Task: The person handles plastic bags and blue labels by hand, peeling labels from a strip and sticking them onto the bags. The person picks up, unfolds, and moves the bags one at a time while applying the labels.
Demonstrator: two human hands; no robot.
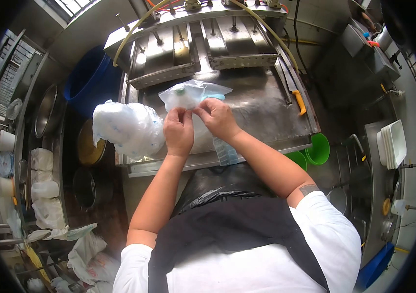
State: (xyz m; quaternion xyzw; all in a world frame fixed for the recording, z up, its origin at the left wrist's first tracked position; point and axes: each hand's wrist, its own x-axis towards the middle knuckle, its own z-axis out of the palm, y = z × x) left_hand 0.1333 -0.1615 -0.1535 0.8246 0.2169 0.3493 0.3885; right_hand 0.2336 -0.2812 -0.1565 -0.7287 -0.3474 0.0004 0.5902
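Note:
Over the metal worktop [261, 93], a clear plastic bag [200, 88] is spread out, with a small round green shape [180, 91] showing through it. My left hand [178, 133] pinches the bag's near edge between thumb and finger. Close beside it, my right hand [217, 118] grips the same edge, fingertips almost meeting the left ones. Something light blue [214, 97] shows just beyond my right fingers. To the left of my hands sits a bulky white plastic bundle [127, 128]. A translucent bluish strip [225, 152] hangs over the worktop's front edge.
A knife with an orange handle [299, 102] lies along the worktop's right edge. Metal machine trays [161, 51] stand at the back. Green buckets [318, 149] are below right, and a blue barrel [91, 75] is behind left. White trays [392, 144] stand far right.

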